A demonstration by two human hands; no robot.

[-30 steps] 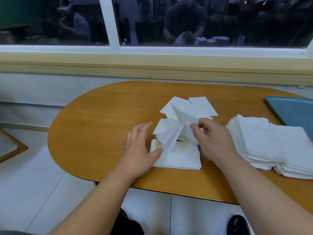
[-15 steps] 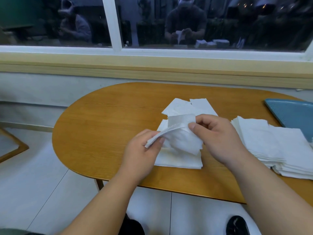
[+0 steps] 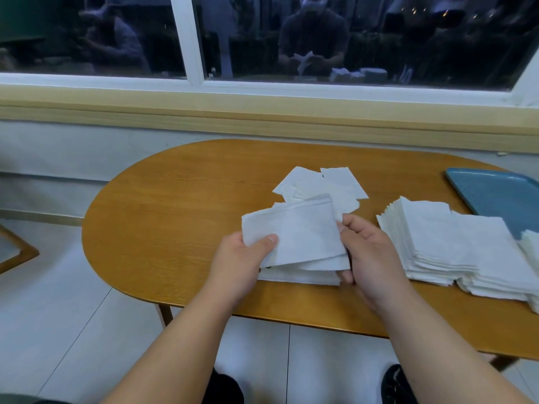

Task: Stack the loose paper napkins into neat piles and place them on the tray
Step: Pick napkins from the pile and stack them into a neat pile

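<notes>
now held: one napkin (image 3: 294, 234), spread flat; our left hand (image 3: 242, 258) pinches its near corner under the thumb, and our right hand (image 3: 364, 252) curls round the other side.
change: no longer crumpled in our right hand alone; we lift it clear above the small pile (image 3: 303, 277).
loose stock: few napkins (image 3: 320, 185) behind, on table (image 3: 175, 214).
finished stock: tall stacks (image 3: 437, 240) just beside the tray (image 3: 495, 193).
meaning: we judge it ready to lay down.
</notes>
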